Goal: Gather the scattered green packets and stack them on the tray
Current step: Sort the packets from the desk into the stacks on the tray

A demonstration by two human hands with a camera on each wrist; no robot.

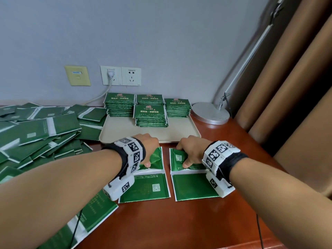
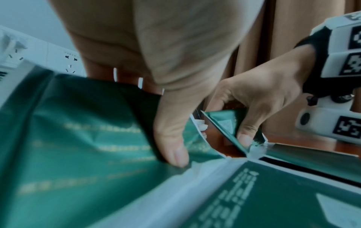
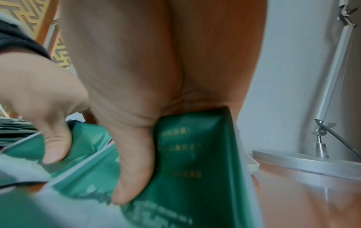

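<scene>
Green packets lie in two places around the beige tray (image 1: 125,135): four neat stacks (image 1: 150,115) sit on the tray's far half, against the wall, while a loose heap (image 1: 39,130) sprawls over the table (image 1: 179,223) to the tray's left. Just in front of the tray's near rim, two packets lie side by side on the red-brown wood, backs up, each creased across a white band at its middle. The left hand (image 1: 146,150) grips the far half of the left packet (image 1: 149,177) — thumb pressed on the green face near the band, fingers curled over the far edge. The right hand (image 1: 192,151) holds the right packet (image 1: 190,184) in the same way, thumb down on the printed side and fingers hooked behind the far edge. On both packets the far half is bent up off the table, which the wrist views show close up, while the near half lies flat. The two packets are close but not touching; a strip of table shows between them. To the right of the tray, near the wall, stands the round metal base of a desk lamp (image 1: 210,113), its arm slanting up beside brown curtains (image 1: 296,78). On the wall behind the tray are white sockets (image 1: 120,75), one with a plug and cord — and a yellowish plate to their left.
</scene>
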